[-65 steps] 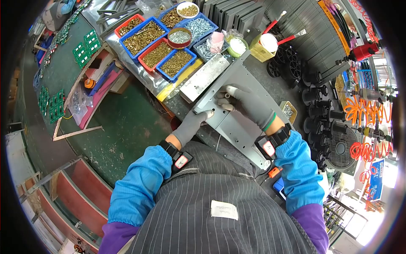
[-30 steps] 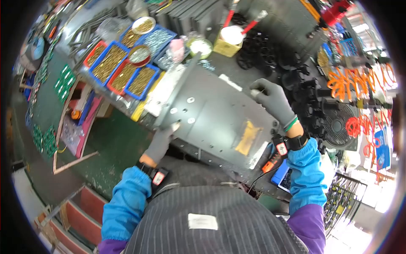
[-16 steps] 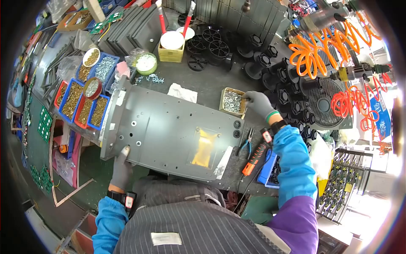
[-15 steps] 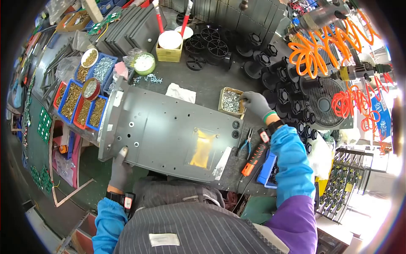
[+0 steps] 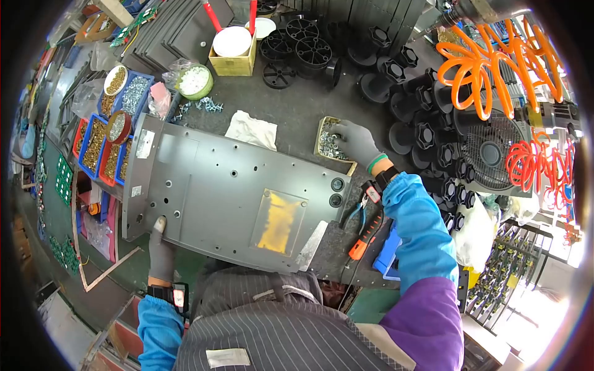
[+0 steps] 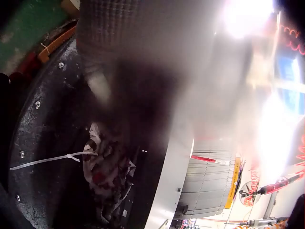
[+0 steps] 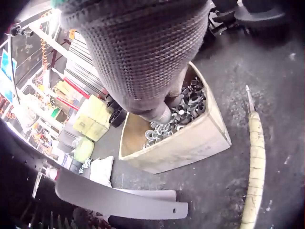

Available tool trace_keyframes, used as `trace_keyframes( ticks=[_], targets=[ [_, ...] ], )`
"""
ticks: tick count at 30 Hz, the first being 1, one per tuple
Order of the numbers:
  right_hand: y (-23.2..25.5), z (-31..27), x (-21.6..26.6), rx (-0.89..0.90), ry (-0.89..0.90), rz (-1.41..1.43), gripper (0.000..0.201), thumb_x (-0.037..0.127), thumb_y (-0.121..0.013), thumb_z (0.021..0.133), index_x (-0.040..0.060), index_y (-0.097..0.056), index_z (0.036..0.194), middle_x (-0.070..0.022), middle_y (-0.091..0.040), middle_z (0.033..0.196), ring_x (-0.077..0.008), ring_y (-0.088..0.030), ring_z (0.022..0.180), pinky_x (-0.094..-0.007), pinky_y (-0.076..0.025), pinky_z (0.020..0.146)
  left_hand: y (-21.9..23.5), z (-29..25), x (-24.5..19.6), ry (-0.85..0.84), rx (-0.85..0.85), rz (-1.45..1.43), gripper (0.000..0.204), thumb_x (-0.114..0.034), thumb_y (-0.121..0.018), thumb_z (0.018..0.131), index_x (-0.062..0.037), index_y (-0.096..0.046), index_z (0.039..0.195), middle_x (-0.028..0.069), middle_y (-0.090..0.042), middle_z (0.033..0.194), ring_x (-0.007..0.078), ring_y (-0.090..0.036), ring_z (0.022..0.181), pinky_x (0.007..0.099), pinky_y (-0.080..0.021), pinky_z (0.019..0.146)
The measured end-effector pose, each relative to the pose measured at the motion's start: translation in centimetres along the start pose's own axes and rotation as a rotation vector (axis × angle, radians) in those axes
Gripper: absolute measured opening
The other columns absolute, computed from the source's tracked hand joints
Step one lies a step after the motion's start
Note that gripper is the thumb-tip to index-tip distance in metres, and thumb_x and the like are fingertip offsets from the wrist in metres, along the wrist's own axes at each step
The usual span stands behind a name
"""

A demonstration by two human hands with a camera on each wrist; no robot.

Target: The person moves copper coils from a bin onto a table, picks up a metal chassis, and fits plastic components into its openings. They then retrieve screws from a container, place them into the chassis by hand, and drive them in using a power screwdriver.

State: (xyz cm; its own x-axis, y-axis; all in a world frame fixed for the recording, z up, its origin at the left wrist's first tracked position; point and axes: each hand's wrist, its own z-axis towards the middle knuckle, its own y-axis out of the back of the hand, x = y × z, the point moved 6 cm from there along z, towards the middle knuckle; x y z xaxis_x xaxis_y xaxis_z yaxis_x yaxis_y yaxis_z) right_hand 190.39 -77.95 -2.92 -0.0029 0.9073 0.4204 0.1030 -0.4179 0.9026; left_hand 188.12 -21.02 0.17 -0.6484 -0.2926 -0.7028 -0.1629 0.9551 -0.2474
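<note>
Head view: the gray metal panel [image 5: 207, 191] lies flat across the bench, smooth and dark with a scatter of small holes, two black round fittings [image 5: 336, 192] at the right end and a clear patch over a yellow area [image 5: 277, 224]. Left hand [image 5: 162, 256] has its thumb hooked over the near edge, gripping it, fingers hidden underneath. Right hand [image 5: 357, 143] is down in the small box [image 5: 352, 167] of nuts [image 5: 327, 141], just past the panel's far right corner. Pliers [image 5: 356, 215] and an orange-and-black tool [image 5: 367, 236] sit off the panel's right end, partly under the right forearm. White cloth [image 5: 252, 128] is beyond the far edge, black knobbed parts [image 5: 422, 137] crowd the right side, and bins [image 5: 94, 145] of brass bits are left.

Left wrist view: mostly blur, so no help on the fingers. There's a white zip tie [image 6: 50, 161] and a crumpled cloth [image 6: 107, 174].

Right wrist view: fingertips bent down among shiny loose nuts, glove blocking some. Can't tell if one's pinched. The box has worn, pale walls, and a wrapped-handle pointed tool [image 7: 256, 167] lies beside it.
</note>
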Motion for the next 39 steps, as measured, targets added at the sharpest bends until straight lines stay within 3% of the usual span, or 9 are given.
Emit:
trace_keyframes(
  ticks=[8, 15, 26, 33, 35, 36, 38, 39],
  targets=[
    [-0.7, 0.6, 0.4, -0.022, 0.032, 0.012, 0.032, 0.018, -0.072, 0.083, 0.0162, -0.07, 0.115, -0.0077, -0.067, 0.106, -0.0327, -0.067, 0.099, -0.0442, -0.054, 0.085, 0.9, 0.5, 0.5, -0.002, -0.016, -0.015, 0.061, -0.036, -0.066, 0.096, -0.0015, -0.048, 0.143, 0.0108, -0.058, 0.137, 0.0236, -0.057, 0.124, 0.0399, -0.045, 0.107],
    [-1.5, 0.6, 0.1, 0.022, 0.027, -0.031, 0.034, 0.022, -0.072, 0.085, 0.0169, -0.068, 0.119, -0.0069, -0.065, 0.11, -0.0323, -0.067, 0.099, -0.0442, -0.054, 0.084, -0.8, -0.5, -0.2, -0.008, -0.01, 0.023, 0.061, -0.038, -0.063, 0.097, -0.0005, -0.047, 0.143, 0.0111, -0.057, 0.138, 0.023, -0.056, 0.125, 0.039, -0.043, 0.108],
    [-1.8, 1.7, 1.1, 0.216, 0.074, -0.138, 0.027, 0.013, -0.063, 0.089, 0.0124, -0.066, 0.116, -0.0104, -0.063, 0.112, -0.0344, -0.067, 0.1, -0.0457, -0.054, 0.083, -0.4, -0.3, 0.0, -0.01, 0.007, 0.021, 0.063, -0.039, -0.061, 0.098, -0.0002, -0.045, 0.145, 0.0123, -0.055, 0.14, 0.0231, -0.055, 0.127, 0.0388, -0.042, 0.109],
    [-2.3, 1.4, 0.1, 0.141, 0.095, -0.051, 0.027, 0.011, -0.063, 0.088, 0.0114, -0.065, 0.115, -0.0124, -0.064, 0.111, -0.0356, -0.066, 0.099, -0.0446, -0.054, 0.084, 0.0, 0.2, 0.2, -0.054, -0.011, 0.024, 0.064, -0.037, -0.061, 0.098, -0.0008, -0.042, 0.147, 0.0118, -0.054, 0.142, 0.0224, -0.055, 0.128, 0.0384, -0.042, 0.11],
    [-1.8, 1.3, -0.3, 0.079, 0.141, 0.124, 0.025, 0.008, -0.065, 0.089, 0.0099, -0.065, 0.114, -0.0097, -0.066, 0.104, -0.0272, -0.068, 0.091, -0.0399, -0.055, 0.08, 0.2, 0.1, 0.2, -0.039, -0.014, 0.019, 0.063, -0.037, -0.061, 0.098, -0.0008, -0.043, 0.147, 0.0115, -0.055, 0.142, 0.0223, -0.055, 0.128, 0.0382, -0.042, 0.109],
    [-1.2, 1.3, -0.2, 0.08, 0.145, 0.121, 0.025, 0.008, -0.065, 0.089, 0.0099, -0.065, 0.114, -0.0097, -0.066, 0.104, -0.0272, -0.068, 0.091, -0.0399, -0.055, 0.08, 0.1, 0.0, 0.2, -0.021, -0.011, 0.019, 0.063, -0.036, -0.061, 0.098, -0.0009, -0.043, 0.147, 0.0112, -0.055, 0.141, 0.0221, -0.056, 0.128, 0.038, -0.043, 0.109],
    [-1.3, 0.4, -1.5, 0.363, -0.353, 0.741, 0.021, 0.009, -0.064, 0.095, 0.0067, -0.064, 0.115, -0.0047, -0.066, 0.099, -0.0149, -0.065, 0.084, -0.032, -0.055, 0.074, -0.1, 0.0, 0.2, -0.023, -0.005, 0.012, 0.063, -0.036, -0.061, 0.098, -0.0012, -0.043, 0.147, 0.0111, -0.055, 0.141, 0.0221, -0.056, 0.127, 0.0381, -0.043, 0.109],
    [-0.6, 0.2, -1.5, 0.361, -0.352, 0.736, 0.021, 0.009, -0.064, 0.095, 0.0067, -0.064, 0.115, -0.0047, -0.066, 0.099, -0.0149, -0.065, 0.084, -0.032, -0.055, 0.074, -0.3, 0.0, 0.2, -0.023, 0.002, 0.009, 0.063, -0.036, -0.062, 0.098, -0.0016, -0.043, 0.147, 0.011, -0.056, 0.14, 0.022, -0.056, 0.127, 0.0381, -0.043, 0.108]
  ],
)
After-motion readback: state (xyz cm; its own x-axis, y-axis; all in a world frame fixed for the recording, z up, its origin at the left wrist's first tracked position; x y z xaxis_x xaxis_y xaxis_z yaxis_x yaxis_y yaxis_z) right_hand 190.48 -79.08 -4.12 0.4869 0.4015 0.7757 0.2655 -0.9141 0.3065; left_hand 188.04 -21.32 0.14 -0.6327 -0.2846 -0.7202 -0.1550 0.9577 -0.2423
